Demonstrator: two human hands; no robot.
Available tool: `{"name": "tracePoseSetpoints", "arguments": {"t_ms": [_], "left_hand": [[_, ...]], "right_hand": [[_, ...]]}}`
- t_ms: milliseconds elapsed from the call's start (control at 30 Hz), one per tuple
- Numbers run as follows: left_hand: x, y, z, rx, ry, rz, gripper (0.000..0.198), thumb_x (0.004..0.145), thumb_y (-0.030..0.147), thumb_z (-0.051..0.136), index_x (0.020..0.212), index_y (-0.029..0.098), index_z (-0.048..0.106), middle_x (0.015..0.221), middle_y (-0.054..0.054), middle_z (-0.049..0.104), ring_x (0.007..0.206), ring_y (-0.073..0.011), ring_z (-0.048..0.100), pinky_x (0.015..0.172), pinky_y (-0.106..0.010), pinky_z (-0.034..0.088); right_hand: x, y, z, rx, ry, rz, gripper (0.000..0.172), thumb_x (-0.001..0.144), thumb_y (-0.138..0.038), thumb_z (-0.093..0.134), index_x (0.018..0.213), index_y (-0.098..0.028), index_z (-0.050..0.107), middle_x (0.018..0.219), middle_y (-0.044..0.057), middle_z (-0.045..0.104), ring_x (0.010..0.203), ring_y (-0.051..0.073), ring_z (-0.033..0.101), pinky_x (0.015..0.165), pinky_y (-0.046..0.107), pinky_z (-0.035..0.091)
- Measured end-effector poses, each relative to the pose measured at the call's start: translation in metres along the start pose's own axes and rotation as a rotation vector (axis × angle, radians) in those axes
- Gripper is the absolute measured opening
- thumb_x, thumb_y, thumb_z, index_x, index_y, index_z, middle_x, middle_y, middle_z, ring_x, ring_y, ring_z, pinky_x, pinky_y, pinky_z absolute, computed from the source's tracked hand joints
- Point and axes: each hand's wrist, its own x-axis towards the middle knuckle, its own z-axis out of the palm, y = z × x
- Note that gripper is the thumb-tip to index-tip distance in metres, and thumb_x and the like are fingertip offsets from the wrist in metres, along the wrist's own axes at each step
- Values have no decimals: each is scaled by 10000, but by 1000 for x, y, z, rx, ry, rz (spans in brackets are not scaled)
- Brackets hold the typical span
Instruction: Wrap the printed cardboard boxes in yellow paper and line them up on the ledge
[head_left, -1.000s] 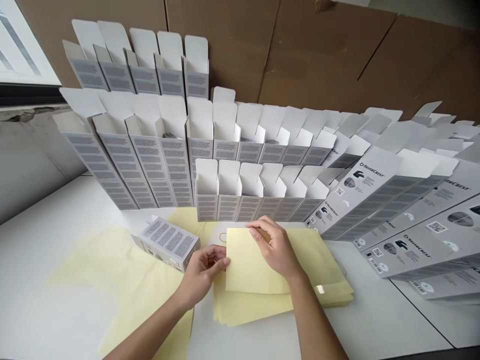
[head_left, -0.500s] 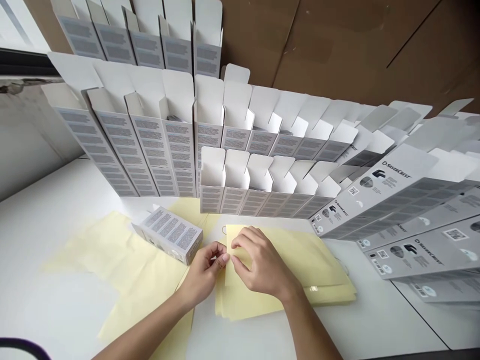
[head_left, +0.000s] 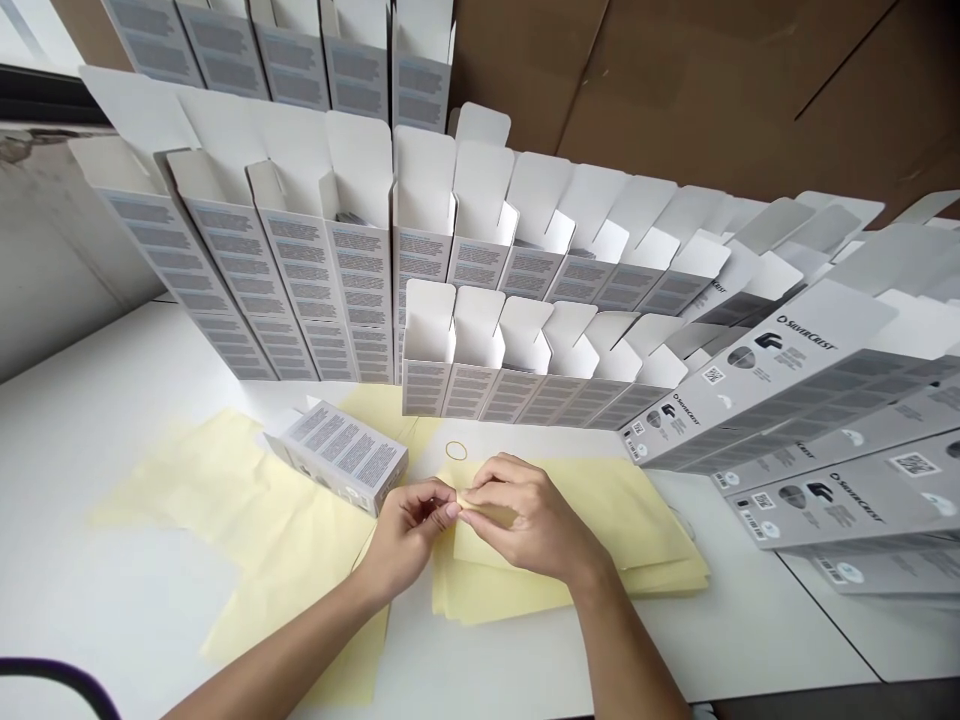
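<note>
- A big white table (head_left: 97, 480) fills the scene, with a brown cardboard wall (head_left: 675, 90) rising along the far side.
- Rows of upright open white cartons (head_left: 300, 270) crowd the far edge, flaps up, grey print facing us.
- Over on the right, long SilverCrest boxes (head_left: 817, 440) lie tilted in an overlapping fan.
- Pale yellow tissue paper (head_left: 225, 480) spreads out on the left, and a stack of yellow sheets (head_left: 645, 530) sits near centre.
- A lone carton (head_left: 345, 458) lies on the tissue, just beside the left hand.
- Now the action: the left hand (head_left: 409, 535) and right hand (head_left: 529, 520) are both closed in a tight pinch, fingertips meeting on the folded-up edge of the top yellow sheet (head_left: 484, 545), right over the stack.
- A thin rubber band (head_left: 456, 452) sits on the table just beyond them.
</note>
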Motion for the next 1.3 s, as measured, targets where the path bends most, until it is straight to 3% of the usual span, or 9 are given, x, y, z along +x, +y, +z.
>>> {"name": "tracePoseSetpoints", "arguments": {"t_ms": [233, 500, 733, 900, 1067, 1300], "left_hand": [[-1, 2, -2, 96, -11, 46, 275, 866, 377, 610, 737, 142, 675, 701, -43, 598, 662, -126, 508, 610, -244, 369], [-4, 7, 2, 284, -2, 113, 294, 910, 364, 538, 742, 140, 631, 685, -28, 567, 637, -114, 472, 593, -243, 346], [-4, 7, 3, 211, -29, 26, 329, 912, 425, 518, 757, 141, 579, 733, -35, 551, 691, -129, 470, 641, -255, 366], [-5, 6, 4, 118, -36, -3, 324, 889, 446, 554, 774, 144, 574, 728, -26, 538, 686, -127, 459, 634, -249, 358], [-5, 6, 3, 124, -49, 2, 314, 903, 421, 536, 764, 142, 577, 736, -31, 540, 707, -132, 466, 653, -253, 357], [-6, 4, 3, 185, -43, -26, 325, 902, 435, 525, 792, 140, 609, 755, -42, 558, 700, -137, 456, 647, -264, 346]], "right_hand": [[1, -3, 0, -25, 11, -21, 173, 860, -119, 582, 723, -167, 674, 704, 32, 590, 669, 119, 510, 637, 264, 423], [-1, 0, 4, -99, 28, -24, 243, 830, -83, 557, 598, -150, 565, 644, 15, 570, 630, 105, 492, 617, 254, 392], [0, -2, 2, -77, 14, 56, 225, 869, -106, 523, 656, -165, 563, 675, 21, 571, 664, 125, 508, 635, 267, 402], [0, -4, -1, -15, -29, 102, 46, 832, -179, 604, 796, -174, 576, 782, 35, 581, 741, 149, 523, 670, 280, 438], [-1, -2, -2, 40, -52, 117, 44, 846, -172, 598, 806, -179, 581, 791, 26, 591, 737, 137, 536, 667, 268, 443], [-3, 3, 1, -27, 11, 44, 142, 844, -118, 575, 717, -175, 604, 699, 12, 603, 658, 119, 529, 624, 258, 425]]}}
